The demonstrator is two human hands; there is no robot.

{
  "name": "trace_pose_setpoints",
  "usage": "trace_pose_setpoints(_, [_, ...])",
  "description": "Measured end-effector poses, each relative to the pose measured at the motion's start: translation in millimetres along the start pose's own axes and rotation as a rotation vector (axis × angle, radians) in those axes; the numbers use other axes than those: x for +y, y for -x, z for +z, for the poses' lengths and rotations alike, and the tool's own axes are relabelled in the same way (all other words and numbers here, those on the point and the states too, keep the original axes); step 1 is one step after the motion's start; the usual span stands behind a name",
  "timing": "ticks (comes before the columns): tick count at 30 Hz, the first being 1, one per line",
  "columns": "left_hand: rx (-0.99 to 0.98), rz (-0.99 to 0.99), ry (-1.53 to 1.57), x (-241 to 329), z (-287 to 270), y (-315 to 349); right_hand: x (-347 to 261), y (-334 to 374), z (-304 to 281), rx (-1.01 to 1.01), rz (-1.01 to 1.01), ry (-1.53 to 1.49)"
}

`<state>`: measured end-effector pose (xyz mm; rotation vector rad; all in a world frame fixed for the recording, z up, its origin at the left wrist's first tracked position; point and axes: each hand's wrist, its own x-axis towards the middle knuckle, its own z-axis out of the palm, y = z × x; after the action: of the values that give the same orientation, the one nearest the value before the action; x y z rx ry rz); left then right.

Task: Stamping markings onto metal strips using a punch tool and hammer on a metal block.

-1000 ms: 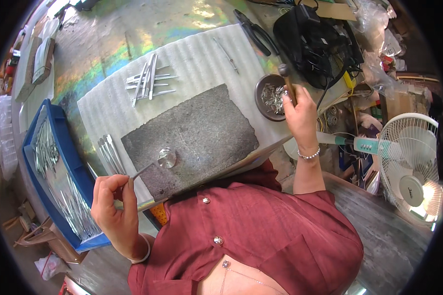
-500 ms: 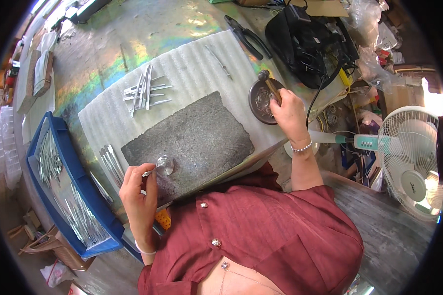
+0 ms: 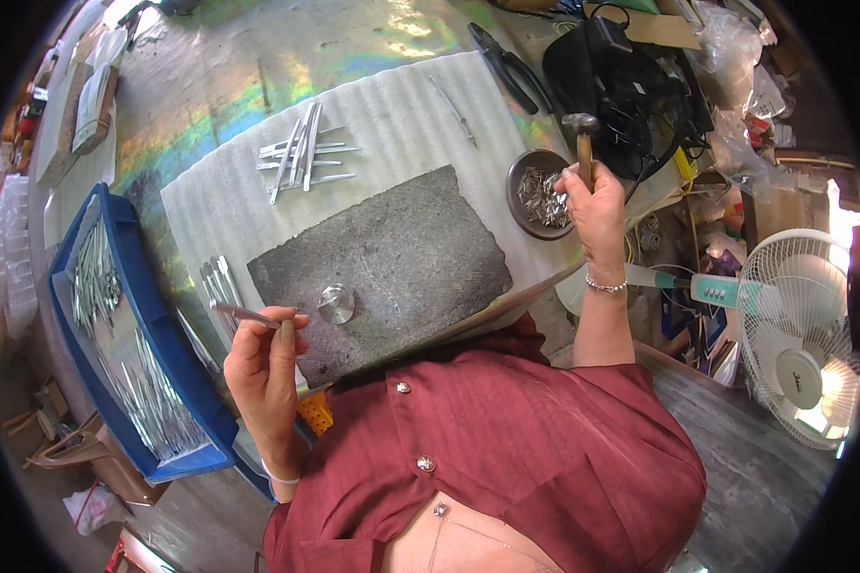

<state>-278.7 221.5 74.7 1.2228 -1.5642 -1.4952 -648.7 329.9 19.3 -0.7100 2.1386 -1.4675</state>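
Note:
My left hand is closed, pinching a slim metal strip just left of a dark stone slab. On that slab, near its left end, sits a small shiny round block. My right hand grips a small hammer by its wooden handle, head pointing away from me. Its fingertips are beside a brown bowl of small metal bits; whether they also hold a bit cannot be seen.
A blue tray of metal strips stands at the left. Further strips lie piled on white foam. Black-handled pliers and a black mesh bag are at the back right. A fan stands to the right.
The strip has left the round block and now points more leftward in my left hand. My right hand has drawn the hammer upright at the bowl's right side. The view has shifted slightly.

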Motion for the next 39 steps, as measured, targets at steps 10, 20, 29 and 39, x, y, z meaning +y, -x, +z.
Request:
trace_pose_setpoints(10, [-0.172, -0.159, 0.535, 2, -5, 4, -47, 31, 28, -0.150, 0.146, -0.308])
trace_pose_setpoints(20, [-0.281, -0.185, 0.844, -10, 0, 6, -107, 84, 90, -0.785, 0.171, -0.422])
trace_pose_setpoints(29, [-0.205, -0.193, 0.829, -13, 3, 15, -110, 109, 121, -1.060, 0.116, -0.460])
trace_pose_setpoints(39, [-0.271, -0.259, 1.139, -25, 4, 13, -123, 121, 126, -1.031, 0.238, -0.453])
